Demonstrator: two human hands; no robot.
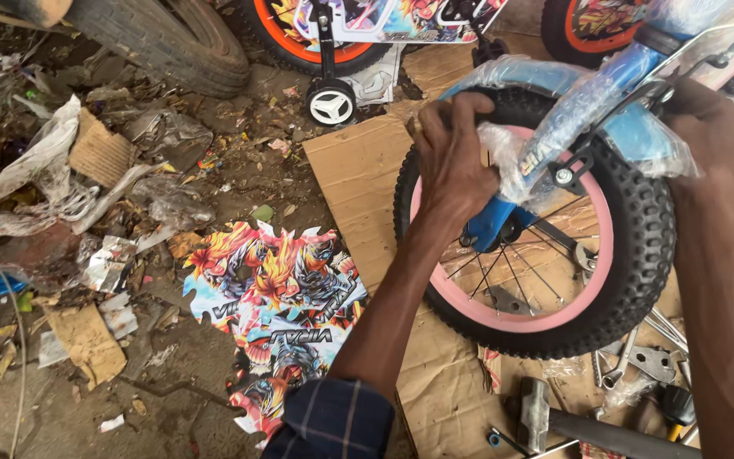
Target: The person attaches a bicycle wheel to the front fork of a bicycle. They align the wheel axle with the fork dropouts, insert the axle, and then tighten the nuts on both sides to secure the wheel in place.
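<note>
L hand (452, 157) is curled over the top of a small bike wheel (639, 255), fingers closed on the knobby black tyre and the clear plastic wrap (516, 161) bunched at the blue mudguard (520, 72). Fingertips are tucked behind the wrap, so exact hold is hard to make out. R hand (707, 127) sits at the upper right, wrapped around the blue frame (647, 127) near a chrome stay; its fingers are hidden behind the frame, closed grip as far as can be seen.

Wheel has a pink rim and thin spokes, stands upright on flattened cardboard (358, 187), centre-right of view. Fork (490, 223) and hub partly covered by the L wrist.

Below the wheel: a hammer (533, 412), handle cut off by bottom edge, plus spanners (630, 361) and small metal bits, too jumbled to tell apart. A colourful printed cutout sheet (278, 297) lies left of the cardboard on dirt. Top edge: another bike w/ orange rim (299, 47) and a white training wheel (330, 104), mostly cut off. Old tyre (172, 42) top left, litter and plastic scraps (53, 170) around it.
</note>
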